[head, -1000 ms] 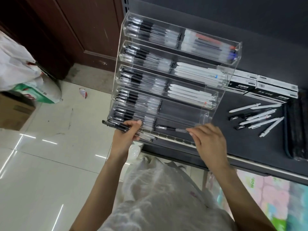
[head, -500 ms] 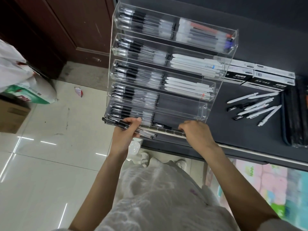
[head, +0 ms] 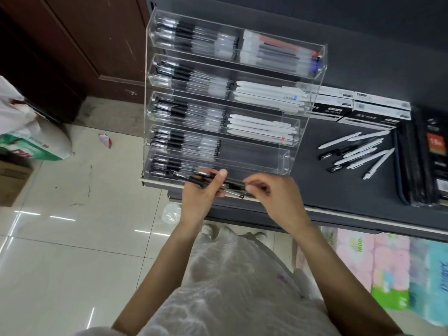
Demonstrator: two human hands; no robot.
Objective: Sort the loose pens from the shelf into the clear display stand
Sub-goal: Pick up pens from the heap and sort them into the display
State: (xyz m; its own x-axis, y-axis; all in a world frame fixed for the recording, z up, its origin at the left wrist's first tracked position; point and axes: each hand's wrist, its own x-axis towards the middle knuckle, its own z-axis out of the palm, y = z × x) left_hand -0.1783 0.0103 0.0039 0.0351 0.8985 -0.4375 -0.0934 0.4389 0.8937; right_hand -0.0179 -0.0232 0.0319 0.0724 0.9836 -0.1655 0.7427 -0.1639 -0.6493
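Note:
A clear tiered display stand (head: 294, 126) stands at the left end of the dark shelf (head: 339, 190). Its left compartments hold black-and-clear pens; the upper right ones hold white and coloured pens. My left hand (head: 203, 192) grips a bundle of black pens (head: 194, 179) just in front of the lowest tier. My right hand (head: 278, 197) is beside it, fingertips pinching the end of one pen (head: 234, 187) in that bundle. A pile of loose white and black pens (head: 356, 151) lies on the shelf to the right of the stand.
Boxed pens (head: 363, 110) are stacked behind the loose pile, and black cases (head: 426, 161) lie at the far right. The shelf's front edge runs just under my hands. Bags and a cardboard box (head: 14, 180) sit on the tiled floor at left.
My right hand has come back from the lowest tier's front to the bundle in my left hand and now pinches a pen there. The left hand has drifted slightly right.

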